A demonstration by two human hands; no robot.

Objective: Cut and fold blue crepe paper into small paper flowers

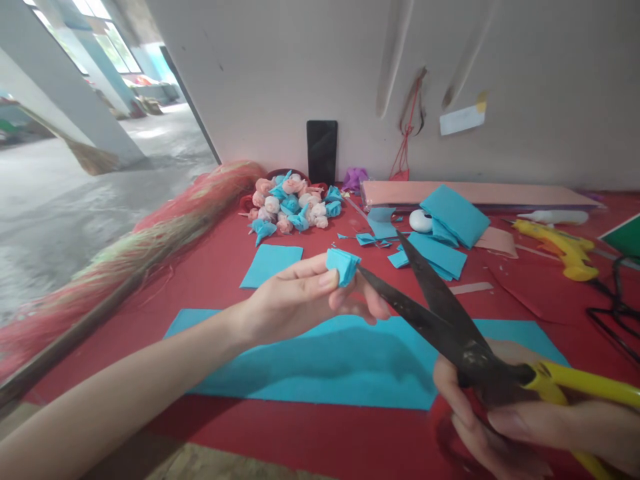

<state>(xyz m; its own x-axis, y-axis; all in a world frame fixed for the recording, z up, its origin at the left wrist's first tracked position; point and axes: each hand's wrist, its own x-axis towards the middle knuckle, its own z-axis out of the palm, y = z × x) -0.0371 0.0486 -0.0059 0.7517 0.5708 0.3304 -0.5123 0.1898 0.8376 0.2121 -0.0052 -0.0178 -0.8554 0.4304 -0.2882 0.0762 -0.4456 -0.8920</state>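
Note:
Between thumb and fingers, my left hand (300,290) pinches a small folded stack of blue paper (342,265) above the table. My right hand (515,420) is wrapped round the handles of dark-bladed scissors (470,350) with yellow grips. The blades are spread apart, and the lower blade's tip is close to the right edge of the stack; whether they touch is unclear. Beneath both hands lies a long blue sheet (320,367). A blue square (273,264) is on the table just behind my left wrist.
Paper roses (290,203) are heaped at the back, beside an upright phone (323,151). Blue pieces (435,253), a yellow glue gun (563,247) and a black cable (617,300) lie to the right. A broom (150,247) runs along the left.

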